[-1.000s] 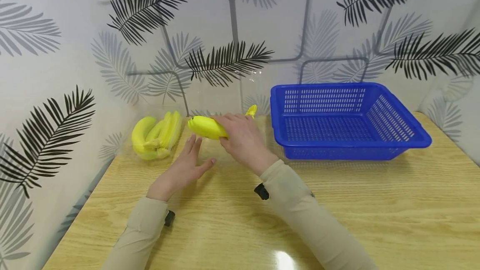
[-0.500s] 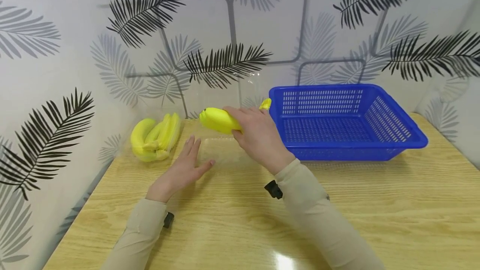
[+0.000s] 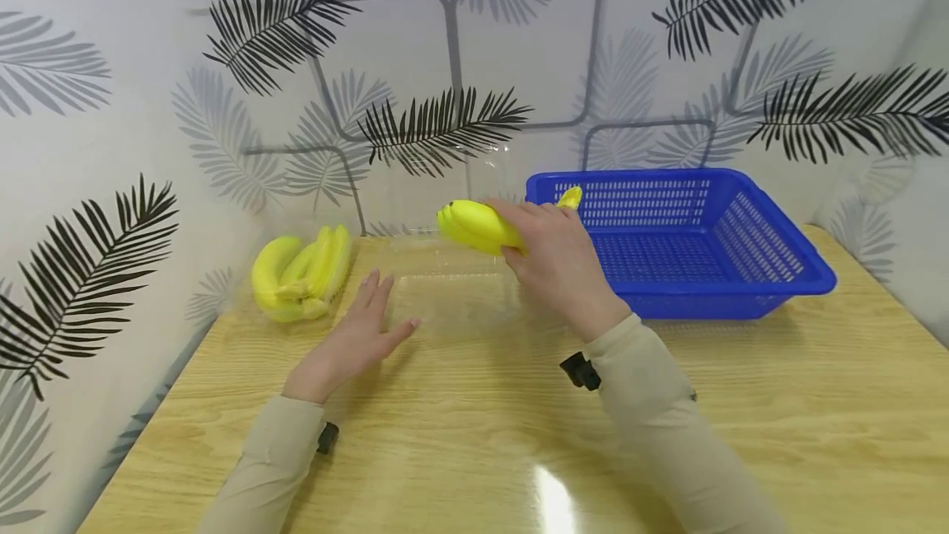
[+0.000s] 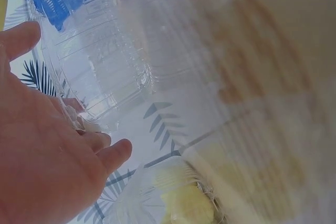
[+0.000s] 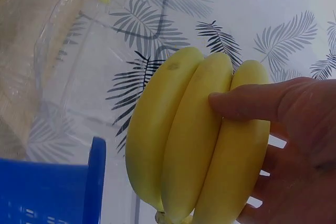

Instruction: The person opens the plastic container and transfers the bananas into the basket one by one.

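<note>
My right hand (image 3: 552,262) grips a bunch of yellow bananas (image 3: 480,227), held up by the left end of the blue basket (image 3: 764,287). In the right wrist view the thumb lies across the bananas (image 5: 191,135), with the other fingers behind them. My left hand (image 3: 352,344) is spread with fingers straight, at the near left corner of a clear plastic container (image 3: 455,291). In the left wrist view its fingertips touch the rim of that container (image 4: 105,66). More bananas (image 3: 300,274) lie at the left in another clear container.
The wooden table (image 3: 445,435) runs up to a white wall (image 3: 519,48) with a leaf pattern. At the right the basket stands near the wall, its mesh floor visible.
My right hand has moved right with the bunch of bananas, from over the clear container to the basket's left end. The left hand has stayed in place.
</note>
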A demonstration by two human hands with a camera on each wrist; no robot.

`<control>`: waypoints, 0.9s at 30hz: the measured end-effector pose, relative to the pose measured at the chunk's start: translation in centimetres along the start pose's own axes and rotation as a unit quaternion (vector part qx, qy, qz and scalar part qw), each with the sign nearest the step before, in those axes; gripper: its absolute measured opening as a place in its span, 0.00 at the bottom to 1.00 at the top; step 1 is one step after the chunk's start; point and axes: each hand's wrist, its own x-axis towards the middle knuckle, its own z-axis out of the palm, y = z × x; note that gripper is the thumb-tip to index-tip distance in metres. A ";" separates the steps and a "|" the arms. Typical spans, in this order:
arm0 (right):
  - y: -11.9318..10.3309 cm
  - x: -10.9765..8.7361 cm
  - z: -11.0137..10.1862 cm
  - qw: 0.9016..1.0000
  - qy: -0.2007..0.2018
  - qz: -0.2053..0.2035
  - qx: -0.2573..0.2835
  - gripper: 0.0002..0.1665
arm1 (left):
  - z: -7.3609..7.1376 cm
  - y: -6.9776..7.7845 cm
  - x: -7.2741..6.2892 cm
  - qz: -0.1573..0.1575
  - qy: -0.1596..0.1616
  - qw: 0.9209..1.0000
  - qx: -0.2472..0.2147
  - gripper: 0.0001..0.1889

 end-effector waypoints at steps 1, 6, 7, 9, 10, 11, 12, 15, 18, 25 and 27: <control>0.3 -0.2 -0.2 1.000 0.003 0.000 -0.002 0.33 | 0.0 0.0 0.0 0.001 0.001 1.000 0.001 0.48; 2.0 -1.0 -1.3 1.000 0.009 0.011 -0.015 0.34 | -0.1 0.0 0.0 0.004 0.004 1.000 0.000 0.48; 2.4 -1.1 -1.5 1.000 0.009 0.014 -0.017 0.34 | -0.1 0.0 0.0 0.004 0.005 1.000 0.000 0.48; 3.2 -1.5 -1.9 1.000 0.012 0.021 -0.020 0.34 | -0.1 0.0 0.0 0.004 0.003 1.000 -0.002 0.48; 3.6 -1.7 -2.1 0.999 0.013 0.024 -0.021 0.34 | 0.0 0.0 0.0 0.004 0.002 1.000 -0.003 0.48; 4.0 -1.8 -2.3 0.999 0.016 0.026 -0.024 0.33 | 0.0 -0.1 0.1 0.006 0.003 1.000 -0.004 0.48; 4.4 -2.0 -2.5 0.999 0.018 0.027 -0.027 0.33 | 0.0 -0.1 0.1 0.006 0.002 1.000 -0.005 0.48; 5.4 -2.5 -3.0 0.999 0.025 0.031 -0.034 0.33 | 0.0 -0.1 0.0 0.009 0.004 1.000 -0.007 0.48; 6.5 -3.1 -3.6 0.998 0.030 0.036 -0.038 0.33 | 0.0 -0.2 0.0 0.009 0.003 1.000 -0.004 0.47; 9.3 -4.4 -5.3 0.998 0.031 0.058 -0.019 0.32 | 0.1 -0.3 0.1 0.014 0.005 1.000 0.000 0.47; 10.4 -5.0 -6.0 0.997 0.029 0.067 -0.018 0.33 | 0.2 -0.1 0.1 0.016 0.005 1.000 -0.002 0.47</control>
